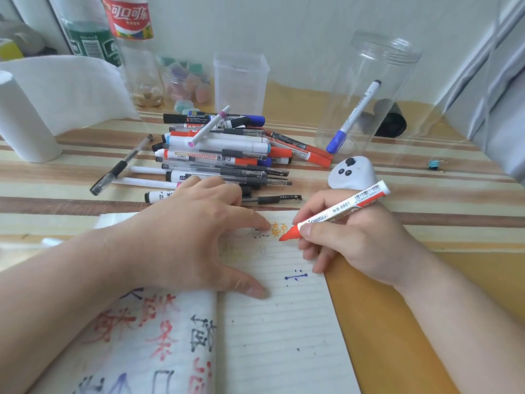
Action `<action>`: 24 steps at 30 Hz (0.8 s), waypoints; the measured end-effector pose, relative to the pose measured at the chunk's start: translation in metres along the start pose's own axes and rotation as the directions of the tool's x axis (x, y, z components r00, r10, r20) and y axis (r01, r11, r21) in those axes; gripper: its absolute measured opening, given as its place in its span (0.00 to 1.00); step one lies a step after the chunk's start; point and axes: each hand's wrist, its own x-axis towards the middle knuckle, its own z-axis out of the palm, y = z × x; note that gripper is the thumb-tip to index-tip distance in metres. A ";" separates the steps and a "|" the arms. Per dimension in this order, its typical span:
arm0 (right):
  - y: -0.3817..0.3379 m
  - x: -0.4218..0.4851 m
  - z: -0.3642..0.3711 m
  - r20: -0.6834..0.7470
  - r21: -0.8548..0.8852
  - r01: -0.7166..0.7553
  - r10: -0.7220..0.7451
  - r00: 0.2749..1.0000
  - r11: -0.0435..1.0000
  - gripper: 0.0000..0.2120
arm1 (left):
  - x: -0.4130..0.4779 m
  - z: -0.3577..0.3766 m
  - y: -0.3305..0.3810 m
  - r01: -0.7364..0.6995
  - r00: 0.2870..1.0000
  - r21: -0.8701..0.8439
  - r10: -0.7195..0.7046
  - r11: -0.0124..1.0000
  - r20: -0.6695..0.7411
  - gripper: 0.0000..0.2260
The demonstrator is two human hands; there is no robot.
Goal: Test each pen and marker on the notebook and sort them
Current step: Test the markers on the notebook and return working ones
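Observation:
An open lined notebook (284, 331) lies at the near edge of the table, with orange, black and blue test marks near its top. My right hand (352, 245) grips an uncapped red whiteboard marker (335, 214), its tip touching the page beside the orange marks. My left hand (193, 237) presses flat on the notebook with fingers spread. Behind the notebook lies a pile of pens and markers (221, 155). A blue-capped marker (353, 116) leans inside a tall clear cylinder (377, 75) at the back right. An empty clear square container (241, 81) stands behind the pile.
A paper towel roll (25, 120) stands at the left. Bottles (130, 38) and small jars stand at the back left. A white controller (352, 172) sits just beyond my right hand. The notebook's left page carries bold red and black writing.

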 end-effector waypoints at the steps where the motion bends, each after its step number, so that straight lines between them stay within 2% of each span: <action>1: 0.000 0.000 0.000 0.006 -0.020 0.003 -0.003 1.000 1.000 0.04 | 0.000 0.000 0.000 0.004 1.000 0.002 -0.004 1.000 0.004 0.41; 5: 0.000 0.000 0.001 -0.005 -0.128 0.049 -0.050 0.999 0.991 0.05 | 0.002 -0.001 0.000 0.006 1.000 0.014 -0.007 1.000 0.028 0.42; 12: -0.001 0.001 0.005 -0.093 -0.171 0.012 -0.029 0.995 0.985 0.08 | 0.003 0.000 0.002 0.006 0.999 0.025 -0.007 1.000 0.036 0.43; 18: -0.003 0.001 0.007 -0.095 -0.232 0.018 -0.041 0.995 0.973 0.07 | 0.002 -0.001 0.002 0.010 0.999 0.035 -0.012 0.999 0.038 0.43; 24: -0.004 0.000 0.009 -0.073 -0.203 0.008 -0.024 0.997 0.979 0.07 | 0.001 -0.001 0.002 0.008 0.999 0.032 -0.010 0.999 0.038 0.43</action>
